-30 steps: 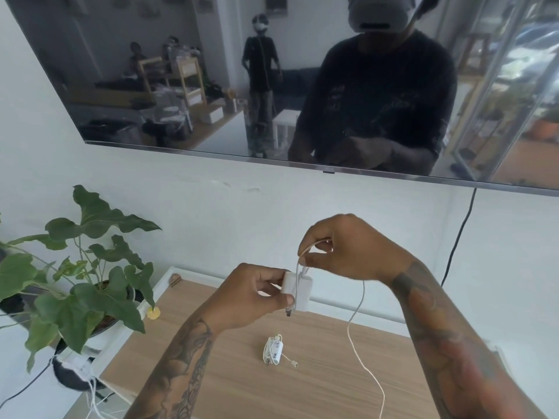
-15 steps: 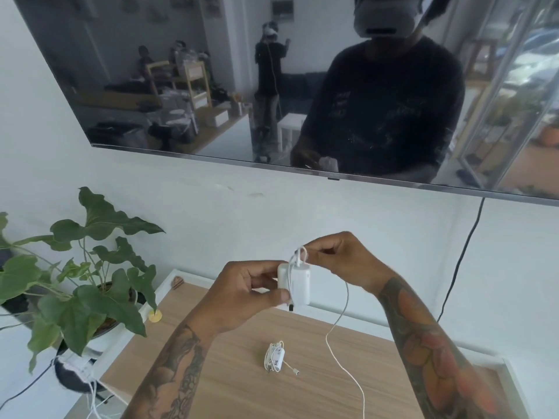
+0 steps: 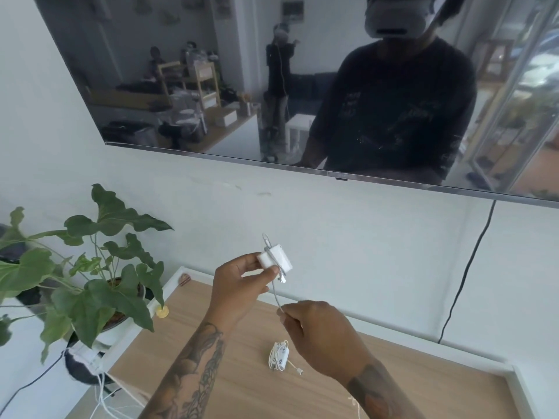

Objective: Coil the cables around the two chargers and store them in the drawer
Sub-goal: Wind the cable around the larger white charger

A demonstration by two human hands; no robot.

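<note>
My left hand (image 3: 242, 282) holds a white charger (image 3: 276, 257) up in the air above the wooden cabinet top (image 3: 230, 373), pinching it by its plug end. A white cable (image 3: 276, 293) runs over the charger and down to my right hand (image 3: 320, 334), which pinches it taut just below. A second white charger (image 3: 279, 355) with its cable coiled around it lies on the wood beneath my right hand. No drawer is in view.
A potted green plant (image 3: 90, 285) stands at the left beside the cabinet. A wall-mounted dark screen (image 3: 302, 86) hangs above, with a black cord (image 3: 465, 282) running down the wall at right. White cords dangle at the cabinet's lower left (image 3: 102, 400).
My right hand has dropped from above the charger to below it, drawing the cable down over the charger. The left hand has tilted the charger.
</note>
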